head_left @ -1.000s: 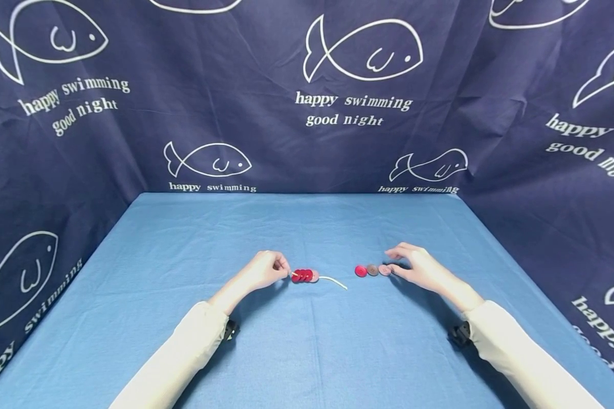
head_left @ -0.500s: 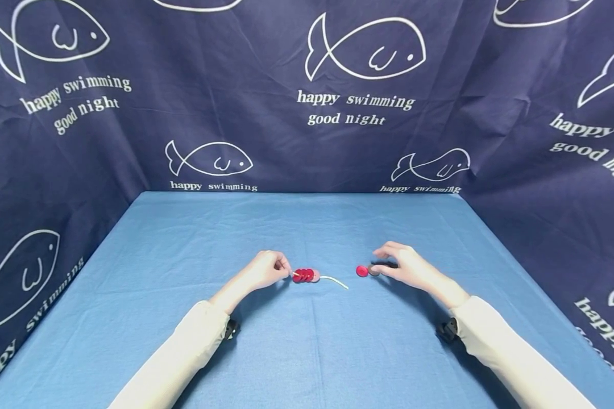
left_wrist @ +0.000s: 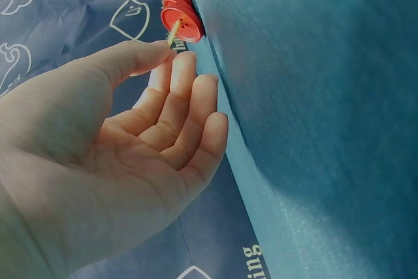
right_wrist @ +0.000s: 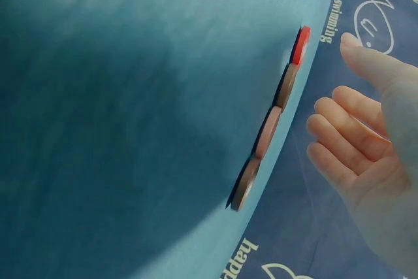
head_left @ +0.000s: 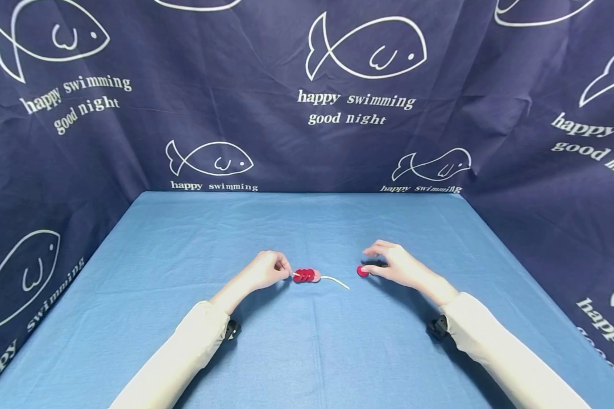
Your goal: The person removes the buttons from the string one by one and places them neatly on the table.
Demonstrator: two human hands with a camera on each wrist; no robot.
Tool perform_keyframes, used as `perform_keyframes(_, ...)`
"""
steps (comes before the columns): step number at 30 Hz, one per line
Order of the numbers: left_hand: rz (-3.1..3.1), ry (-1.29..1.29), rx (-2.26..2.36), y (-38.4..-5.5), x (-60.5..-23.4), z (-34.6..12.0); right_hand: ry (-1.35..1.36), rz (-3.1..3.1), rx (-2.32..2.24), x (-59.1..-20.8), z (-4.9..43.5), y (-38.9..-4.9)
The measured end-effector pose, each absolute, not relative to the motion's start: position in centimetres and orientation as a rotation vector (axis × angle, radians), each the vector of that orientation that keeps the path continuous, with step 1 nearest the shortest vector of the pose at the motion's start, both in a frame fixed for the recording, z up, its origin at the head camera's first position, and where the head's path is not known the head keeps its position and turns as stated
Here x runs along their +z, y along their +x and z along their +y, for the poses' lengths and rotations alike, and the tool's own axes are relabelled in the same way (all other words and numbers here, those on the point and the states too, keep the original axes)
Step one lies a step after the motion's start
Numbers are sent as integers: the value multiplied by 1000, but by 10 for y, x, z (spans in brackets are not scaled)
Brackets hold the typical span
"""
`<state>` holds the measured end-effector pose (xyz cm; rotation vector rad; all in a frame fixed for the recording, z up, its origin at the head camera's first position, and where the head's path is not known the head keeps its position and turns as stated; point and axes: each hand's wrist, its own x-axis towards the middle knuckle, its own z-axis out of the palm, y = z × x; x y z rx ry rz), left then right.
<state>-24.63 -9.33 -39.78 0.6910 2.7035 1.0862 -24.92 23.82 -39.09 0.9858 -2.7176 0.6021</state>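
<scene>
My left hand (head_left: 268, 269) pinches the near end of a pale cord (head_left: 336, 280) between thumb and forefinger. Strung on that cord are several red buttons (left_wrist: 181, 24) overlapping one another, with a pink button (head_left: 317, 276) beyond them; the cord's other end trails loose to the right. Above a row of loose buttons hovers my right hand (head_left: 400, 266), fingers apart and holding nothing. The right wrist view has this row on the cloth: a red button (right_wrist: 300, 45), a brown one, a pink button (right_wrist: 268, 133) and another brown one. In the head view the hand covers most of them.
Blue cloth (head_left: 266, 352) covers the table. Dark blue curtains (head_left: 266, 85) with white fish drawings stand behind and at both sides. Each wrist wears a small black device (head_left: 439, 326).
My right hand has moved left along the row of loose buttons, from the pink one toward the red one. The left hand, cord and strung buttons have stayed nearly still.
</scene>
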Motion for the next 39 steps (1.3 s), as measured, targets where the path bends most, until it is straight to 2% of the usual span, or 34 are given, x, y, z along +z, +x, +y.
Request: perform_keyframes(39,2696,663,1062,-248,-399,-94,1193,-2703,636,-392,193,-257)
